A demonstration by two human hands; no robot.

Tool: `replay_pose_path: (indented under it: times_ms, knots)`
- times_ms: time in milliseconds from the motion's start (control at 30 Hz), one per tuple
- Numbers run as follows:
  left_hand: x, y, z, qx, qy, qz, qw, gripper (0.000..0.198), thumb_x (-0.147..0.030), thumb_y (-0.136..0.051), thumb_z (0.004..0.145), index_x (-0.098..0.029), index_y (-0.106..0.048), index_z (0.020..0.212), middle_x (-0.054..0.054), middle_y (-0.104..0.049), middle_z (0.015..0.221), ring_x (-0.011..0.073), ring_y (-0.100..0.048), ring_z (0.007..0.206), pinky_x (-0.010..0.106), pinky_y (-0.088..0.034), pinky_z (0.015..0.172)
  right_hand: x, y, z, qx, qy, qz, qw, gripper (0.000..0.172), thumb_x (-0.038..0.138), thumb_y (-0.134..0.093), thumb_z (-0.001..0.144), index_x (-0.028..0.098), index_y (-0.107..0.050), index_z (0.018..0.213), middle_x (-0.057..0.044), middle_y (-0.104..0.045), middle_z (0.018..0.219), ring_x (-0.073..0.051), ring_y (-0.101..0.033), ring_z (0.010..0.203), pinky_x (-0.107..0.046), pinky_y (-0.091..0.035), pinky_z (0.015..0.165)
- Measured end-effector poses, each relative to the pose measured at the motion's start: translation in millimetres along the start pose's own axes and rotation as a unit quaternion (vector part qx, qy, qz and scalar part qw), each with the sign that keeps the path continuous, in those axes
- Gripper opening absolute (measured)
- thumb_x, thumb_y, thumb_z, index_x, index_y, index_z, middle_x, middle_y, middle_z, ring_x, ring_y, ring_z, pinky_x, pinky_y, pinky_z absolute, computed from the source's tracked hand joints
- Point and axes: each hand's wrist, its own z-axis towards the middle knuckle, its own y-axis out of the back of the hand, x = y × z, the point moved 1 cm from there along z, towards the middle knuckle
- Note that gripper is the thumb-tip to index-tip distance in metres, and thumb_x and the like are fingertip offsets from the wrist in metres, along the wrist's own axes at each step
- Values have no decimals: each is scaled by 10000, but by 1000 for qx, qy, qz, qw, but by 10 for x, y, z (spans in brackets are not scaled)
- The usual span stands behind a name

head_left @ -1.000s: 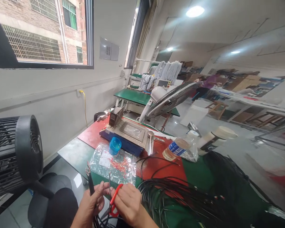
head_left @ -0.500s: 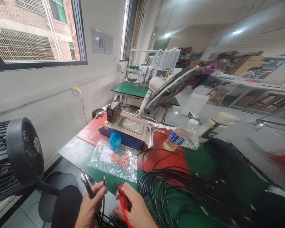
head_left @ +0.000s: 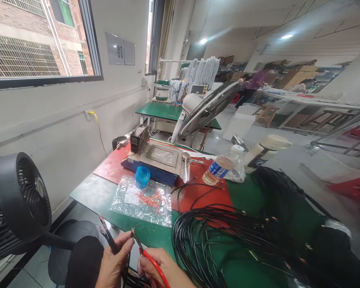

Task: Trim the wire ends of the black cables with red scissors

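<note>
My left hand (head_left: 116,256) is closed around several black cables (head_left: 109,236). Their ends are stripped, with reddish inner wires fanned out at the tips. One cable end stands apart, pinched between thumb and index finger. My right hand (head_left: 160,262) grips a red-handled tool (head_left: 153,262) with narrow dark jaws; its exact kind is hard to make out. The tool's tip touches or nearly touches the pinched cable end, just above my left thumb. The lower lengths of the cables run down below both hands, partly hidden.
A large coil of black cable (head_left: 195,240) covers the right of the green table. Ahead lie a plastic bag (head_left: 117,204) with red scraps, a blue cup (head_left: 142,178), a blue-sided machine (head_left: 150,170) and a bottle (head_left: 217,171). A black fan (head_left: 24,196) stands left. Another person (head_left: 258,82) works far off.
The red-handled tool has moved up and left, from beside my right fingers to the pinched cable end. My left hand keeps hold of the cables. The view has shifted slightly.
</note>
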Motion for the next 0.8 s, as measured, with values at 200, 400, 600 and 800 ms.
replay_pose_path:
  times_ms: [200,400,600,800]
  knots:
    - [55,54,60,17,-86,64,994,305,-380,-775,611,-188,-756,847,23,-667,805,182,-575,783,238,-460,690,87,6,-36,17,-8,57,998,674,805,-454,671,139,-555,686,57,-383,485,-40,-361,361,-161,-244,350]
    - [94,119,90,2,-162,162,974,271,-424,-745,621,-206,-756,782,42,-677,788,211,-592,804,262,-458,741,95,-15,-84,32,-27,150,988,651,781,-473,686,136,-559,713,45,-429,543,-36,-386,379,-165,-275,379]
    - [75,120,97,-1,-167,188,968,284,-439,-743,616,-207,-768,779,44,-686,770,214,-604,790,259,-472,730,7,-31,-45,38,-32,195,980,633,766,-468,704,139,-550,706,41,-438,535,-46,-396,375,-172,-262,362]
    - [59,129,96,-21,-125,165,978,375,-463,-766,570,-181,-773,817,64,-711,808,232,-625,791,270,-495,710,51,-31,-88,0,-19,118,993,649,782,-465,686,139,-547,710,48,-417,522,-35,-369,363,-162,-259,361]
